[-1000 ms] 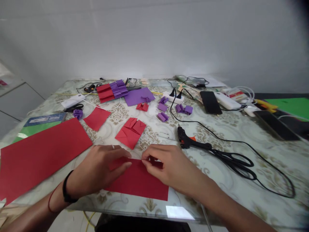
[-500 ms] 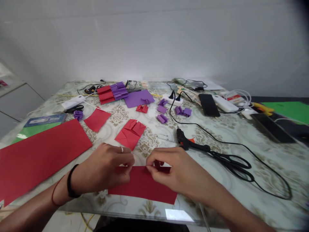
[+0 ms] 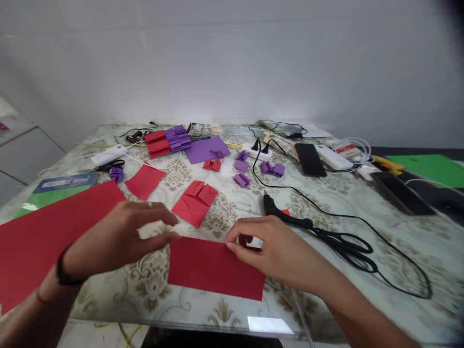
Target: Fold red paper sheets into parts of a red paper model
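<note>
Fingers (image 3: 157, 212) of our left hand (image 3: 112, 239) have opened at ten o'clock, leaving only our right hand (image 3: 271, 246) pinching the red sheet (image 3: 213, 270).

A red paper rectangle (image 3: 210, 269) lies crosswise on the table (image 3: 145, 295).

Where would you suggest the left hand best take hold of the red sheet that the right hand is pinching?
Probably by the left short edge of the red sheet, coming from the left: that end lies uncovered and looks flat, the left hand is open close by, and the right hand pinches the far edge.
</note>
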`<state>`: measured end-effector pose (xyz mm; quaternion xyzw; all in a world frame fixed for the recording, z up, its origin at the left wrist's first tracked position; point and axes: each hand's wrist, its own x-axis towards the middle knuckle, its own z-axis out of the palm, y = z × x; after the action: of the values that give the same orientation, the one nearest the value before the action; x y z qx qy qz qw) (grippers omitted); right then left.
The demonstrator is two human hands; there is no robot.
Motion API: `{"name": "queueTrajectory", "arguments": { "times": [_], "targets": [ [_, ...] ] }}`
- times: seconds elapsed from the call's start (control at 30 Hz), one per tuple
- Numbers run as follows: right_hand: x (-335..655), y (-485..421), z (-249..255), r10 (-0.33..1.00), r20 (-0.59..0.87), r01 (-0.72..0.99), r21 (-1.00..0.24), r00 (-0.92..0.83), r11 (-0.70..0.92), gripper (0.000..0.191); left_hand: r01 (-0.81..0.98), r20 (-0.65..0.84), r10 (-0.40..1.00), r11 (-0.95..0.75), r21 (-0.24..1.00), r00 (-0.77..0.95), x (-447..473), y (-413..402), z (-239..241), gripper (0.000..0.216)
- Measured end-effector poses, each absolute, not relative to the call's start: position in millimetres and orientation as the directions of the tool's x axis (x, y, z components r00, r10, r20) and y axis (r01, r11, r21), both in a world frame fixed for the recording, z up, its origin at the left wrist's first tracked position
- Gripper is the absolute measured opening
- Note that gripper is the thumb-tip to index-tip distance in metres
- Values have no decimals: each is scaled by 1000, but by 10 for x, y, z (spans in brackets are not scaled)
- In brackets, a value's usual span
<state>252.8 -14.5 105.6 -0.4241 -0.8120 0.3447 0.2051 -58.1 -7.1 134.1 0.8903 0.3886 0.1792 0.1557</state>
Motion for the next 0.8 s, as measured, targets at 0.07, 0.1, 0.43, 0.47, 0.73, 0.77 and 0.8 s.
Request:
{"name": "queueTrajectory", "arguments": {
  "times": [0.07, 0.1, 0.43, 0.47, 0.73, 0.77, 0.8],
  "targets": [
    [2423, -130, 1029, 817, 56, 544, -719, -574, 432, 16, 623, 100, 691, -697, 354, 716, -298, -81, 1256, 24],
    [2373, -122, 1019, 812, 66, 539, -717, -580, 443, 16, 620, 26, 661, -716, 320, 750, -162, -80, 1213, 25],
    [2755, 147, 1107, 836, 155, 464, -772, -526, 434, 13, 621, -78, 728, -519, 587, 681, -436, 225, 1168, 42],
    [2847, 194, 1087, 862, 175, 464, -782, -477, 416, 12, 629, -56, 766, -481, 610, 640, -516, 259, 1157, 45],
    [2809, 264, 605, 849, 403, 132, -874, -343, 468, 76, 120, -238, 934, 213, 970, 266, -412, 286, 778, 43],
    [2767, 238, 590, 822, 455, 159, -834, -343, 529, 77, 127, -270, 921, 243, 962, 283, -358, 272, 731, 44],
    [2738, 213, 594, 787, 501, 184, -789, -361, 586, 70, 156, -294, 905, 257, 954, 308, -307, 257, 694, 44]
  ]
}}
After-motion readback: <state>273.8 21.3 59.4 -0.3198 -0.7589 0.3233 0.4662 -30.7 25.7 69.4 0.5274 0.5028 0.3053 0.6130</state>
